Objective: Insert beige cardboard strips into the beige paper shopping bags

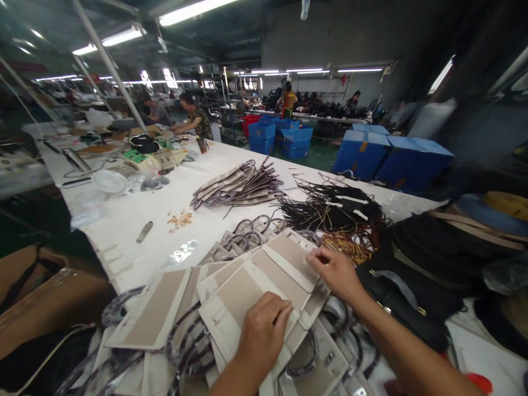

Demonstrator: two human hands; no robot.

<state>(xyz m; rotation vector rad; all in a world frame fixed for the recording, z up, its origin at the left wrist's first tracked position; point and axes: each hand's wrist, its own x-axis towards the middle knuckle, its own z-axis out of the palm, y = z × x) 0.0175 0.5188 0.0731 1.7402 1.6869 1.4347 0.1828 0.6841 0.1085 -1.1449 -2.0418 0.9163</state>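
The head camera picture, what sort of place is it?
Probably a factory workshop, maybe for bags: beige panels pile up on a long white table, black cords lie in a heap, and blue boxes stand beyond.

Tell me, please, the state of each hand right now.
Left hand: curled closed over the panels; whether holding anything cannot be told.
Right hand: pinched closed at their edge; hold also unclear.

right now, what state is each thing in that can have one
beige rectangular panel beneath the left hand: unfolded, lying on others
left hand: fingers curled, hold unclear
right hand: thumb and fingertips close together, hold unclear
thin black cords: loosely heaped
brown cardboard box: open
long white ceiling tube light: lit
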